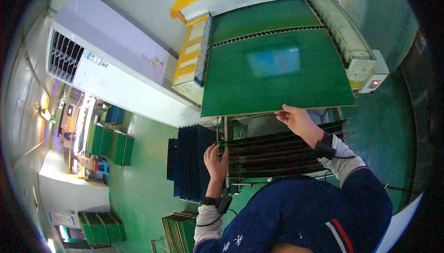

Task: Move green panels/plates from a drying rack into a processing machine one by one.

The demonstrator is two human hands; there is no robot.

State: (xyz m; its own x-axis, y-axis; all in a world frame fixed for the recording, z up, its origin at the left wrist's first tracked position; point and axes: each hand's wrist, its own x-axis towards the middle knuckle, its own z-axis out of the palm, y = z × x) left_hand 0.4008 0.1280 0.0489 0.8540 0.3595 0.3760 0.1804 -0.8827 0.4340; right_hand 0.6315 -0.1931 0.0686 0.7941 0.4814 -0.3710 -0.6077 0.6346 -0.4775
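A large, glossy green board [277,77] lies on the conveyor outlet in front of me, its near edge sticking out over a rack. My right hand [298,121] pinches that near edge right of its middle, the thumb at the rim and the other fingers partly hidden. Below it, several dark boards [277,153] stand close together in the rack. My left hand [215,164] is raised beside the rack's left upright [226,137], fingers apart and holding nothing; whether it touches the upright I cannot tell. Behind the first board, a second green board [263,19] sits beyond a dark toothed strip.
Rails flank the conveyor, the left one [190,52] yellow-taped, the right one [340,31] ending at a switch box [373,77]. A white air conditioner [125,63] stands left. More dark blue boards [192,160] and a green stack [180,232] are near my left arm. People work far left.
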